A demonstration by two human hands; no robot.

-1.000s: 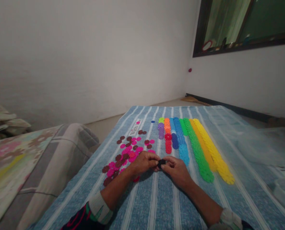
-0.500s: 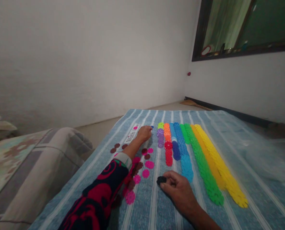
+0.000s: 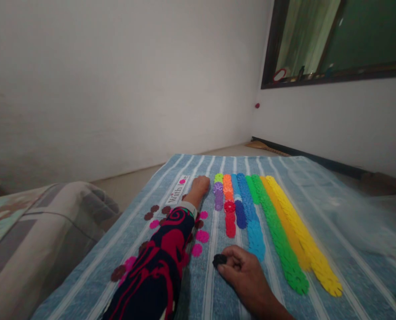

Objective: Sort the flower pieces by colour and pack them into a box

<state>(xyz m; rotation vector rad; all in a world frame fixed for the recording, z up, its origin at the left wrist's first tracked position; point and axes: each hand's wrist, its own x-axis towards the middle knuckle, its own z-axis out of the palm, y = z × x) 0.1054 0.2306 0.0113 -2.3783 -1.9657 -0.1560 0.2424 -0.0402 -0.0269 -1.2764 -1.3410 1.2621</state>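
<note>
The right hand (image 3: 241,271) pinches black, scalloped, plastic-looking discs (image 3: 219,261), presumably to keep them stacked; the left hand (image 3: 201,183) hides its opening and any contents.

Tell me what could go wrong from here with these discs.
The left sleeve extends across the loose pink discs and might drag some along. The black pieces, pinched in the right hand, could slip from its grip. That hand is close to the light-blue row at its near end and might knock it askew.
</note>
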